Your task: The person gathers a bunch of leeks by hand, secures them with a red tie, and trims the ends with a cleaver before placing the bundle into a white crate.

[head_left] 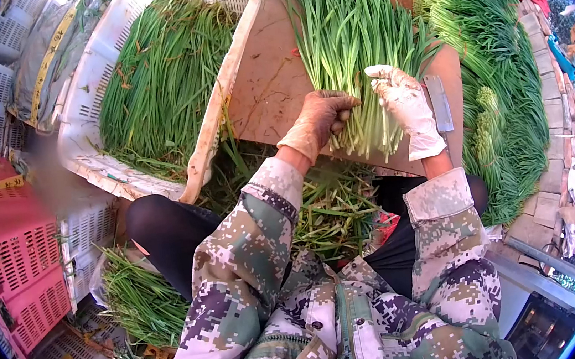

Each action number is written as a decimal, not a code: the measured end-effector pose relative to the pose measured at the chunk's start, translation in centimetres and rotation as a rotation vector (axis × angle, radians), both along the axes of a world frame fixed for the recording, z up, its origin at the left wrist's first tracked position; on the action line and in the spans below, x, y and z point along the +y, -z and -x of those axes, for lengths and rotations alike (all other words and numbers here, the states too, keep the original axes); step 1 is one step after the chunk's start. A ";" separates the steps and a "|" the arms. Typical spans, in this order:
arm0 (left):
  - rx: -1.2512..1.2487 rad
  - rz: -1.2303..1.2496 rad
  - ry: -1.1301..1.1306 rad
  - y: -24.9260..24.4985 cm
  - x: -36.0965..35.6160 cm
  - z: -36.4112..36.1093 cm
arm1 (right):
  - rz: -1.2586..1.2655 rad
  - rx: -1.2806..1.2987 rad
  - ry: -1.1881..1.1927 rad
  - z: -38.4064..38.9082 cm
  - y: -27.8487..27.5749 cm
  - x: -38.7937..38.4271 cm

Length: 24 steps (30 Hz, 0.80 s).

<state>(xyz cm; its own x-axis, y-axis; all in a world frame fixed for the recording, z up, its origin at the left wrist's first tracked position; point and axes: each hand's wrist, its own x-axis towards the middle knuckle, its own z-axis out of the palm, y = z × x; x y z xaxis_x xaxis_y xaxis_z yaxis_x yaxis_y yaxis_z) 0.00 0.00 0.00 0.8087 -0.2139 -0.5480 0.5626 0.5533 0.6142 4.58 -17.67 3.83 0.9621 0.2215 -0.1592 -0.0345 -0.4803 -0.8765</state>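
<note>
Brown wood forms a flat board [266, 89] that lies tilted across the person's lap. A bunch of long green stalks [349, 35] rests on it, pale ends toward the person and leafy tips fanning past the board's far edge. The left hand [316, 122], in a soiled tan glove, is clenched around the pale ends close to the board's near edge. The right hand [404, 108], in a white glove, lies against the bunch's right side with its fingers bent onto the stalks; whether it truly grips them cannot be told. Left of the bunch the board is bare and open. Right of the bunch only a narrow strip remains, and a flat metal blade [440, 103] lies there, just beside the right hand. A white slatted crate [82, 115] heaped with more greens presses against the board's left edge. A tall heap of greens [498, 82] crowds the board's right edge. Cut trimmings [334, 209] lie below the near edge, between the knees. A pink crate [17, 256] stands well to the left of the board. The board's near edge is hidden by the hands and stalks, the blade's handle is hard to make out, and the round lens border cuts off every corner.
</note>
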 end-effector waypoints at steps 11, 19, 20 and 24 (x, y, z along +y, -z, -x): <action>-0.012 0.093 0.023 0.8 0.3 -0.7 | 0.498 -0.152 -0.200 -0.9 -1.1 1.6; -0.003 0.064 0.061 0.5 0.8 -0.5 | 0.571 -0.618 -0.271 -1.0 0.1 2.9; 0.003 0.101 0.032 0.6 0.8 -0.4 | 0.291 -0.278 -0.146 -1.0 0.0 2.3; 0.039 0.129 0.020 1.0 1.0 -0.5 | -0.135 0.195 -0.008 -0.9 -1.1 0.7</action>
